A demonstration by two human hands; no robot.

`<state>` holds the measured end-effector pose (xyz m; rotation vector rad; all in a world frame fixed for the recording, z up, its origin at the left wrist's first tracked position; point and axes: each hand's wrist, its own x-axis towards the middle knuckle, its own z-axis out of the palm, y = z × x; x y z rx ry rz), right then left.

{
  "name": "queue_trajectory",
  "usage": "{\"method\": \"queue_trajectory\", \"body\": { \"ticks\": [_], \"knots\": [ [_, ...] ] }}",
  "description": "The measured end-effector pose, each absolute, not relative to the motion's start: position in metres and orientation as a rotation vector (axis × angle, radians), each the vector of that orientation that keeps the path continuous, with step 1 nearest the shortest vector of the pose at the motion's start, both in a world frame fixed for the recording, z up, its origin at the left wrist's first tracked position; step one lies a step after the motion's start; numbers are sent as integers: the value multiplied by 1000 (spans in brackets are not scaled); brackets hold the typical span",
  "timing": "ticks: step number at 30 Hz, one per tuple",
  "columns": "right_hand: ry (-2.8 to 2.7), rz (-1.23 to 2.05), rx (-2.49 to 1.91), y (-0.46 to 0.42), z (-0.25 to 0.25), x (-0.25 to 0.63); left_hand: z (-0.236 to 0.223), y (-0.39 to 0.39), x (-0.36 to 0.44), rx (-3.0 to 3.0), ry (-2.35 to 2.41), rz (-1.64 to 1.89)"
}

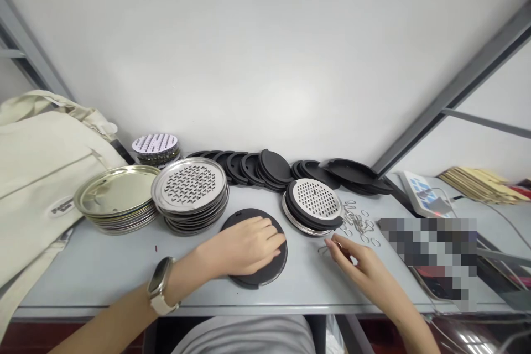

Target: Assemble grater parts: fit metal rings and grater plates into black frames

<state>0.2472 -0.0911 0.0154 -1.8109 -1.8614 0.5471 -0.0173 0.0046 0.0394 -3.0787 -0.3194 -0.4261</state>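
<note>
My left hand (251, 246), with a watch on its wrist, lies palm down with its fingers stretched across a round black disc (277, 271). The disc rests on the table near the front edge, partly hidden under the hand. My right hand (348, 257) pinches a small metal ring (323, 250) between thumb and fingers, just above the tabletop. Beyond the right hand are a round metal grater plate (316, 199) on black discs, and a loose pile of metal rings (360, 224) to its right.
Stacked grater plates (191, 185) and gold-coloured round lids (118, 191) stand at left, beside a cream bag (45, 166). Black round discs (276, 166) line the wall. At right are a phone (440, 282), a white box (423, 193) and yellowish sheets (481, 183).
</note>
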Motion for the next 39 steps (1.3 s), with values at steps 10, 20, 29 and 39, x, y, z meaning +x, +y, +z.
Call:
{"method": "queue_trajectory", "body": {
  "ticks": [10,20,29,39],
  "knots": [
    [-1955,635,-1723,-82,7,226,16,-29,-70,-3258,-646,-153],
    [-1938,527,-1791,-75,-11,211,8,-39,-74,-3167,-486,-225],
    [-1918,526,-1776,-77,-10,213,1,-45,-71,-2828,-251,-559],
    [-1768,668,-1424,-76,-4,206,30,-40,-63,-2934,-388,-1072]
  ]
}}
